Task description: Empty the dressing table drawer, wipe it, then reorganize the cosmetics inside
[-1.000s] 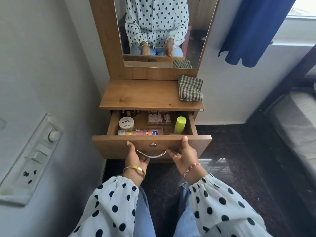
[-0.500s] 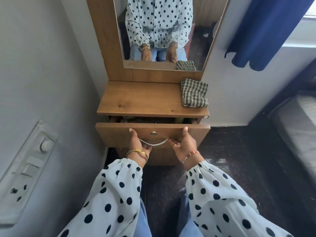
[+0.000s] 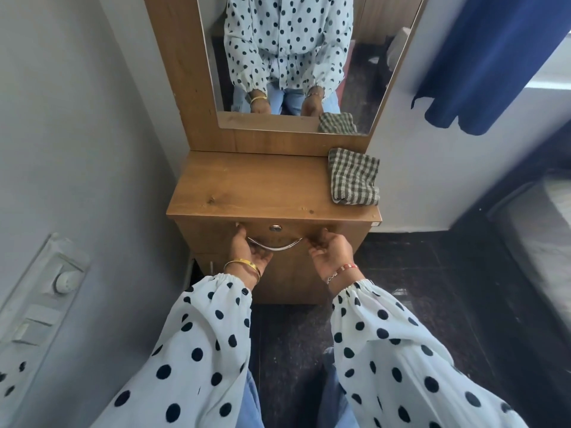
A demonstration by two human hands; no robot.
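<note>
Drawer: the brown wooden dressing table drawer (image 3: 278, 239) sits pushed flush in, at frame centre.
Handle: a curved silver metal handle (image 3: 275, 246) spans its front, below a small round lock (image 3: 274, 228).
Left hand: the left hand (image 3: 247, 251) curls its fingers round the handle's left end, thumb up on the drawer front.
Right hand: the right hand (image 3: 332, 253) has fingers curled at the handle's right end; whether it grips cannot be told.
Cloth: a folded green-and-white checked cloth (image 3: 353, 177) lies on the tabletop's right edge, upper right of centre.
</note>
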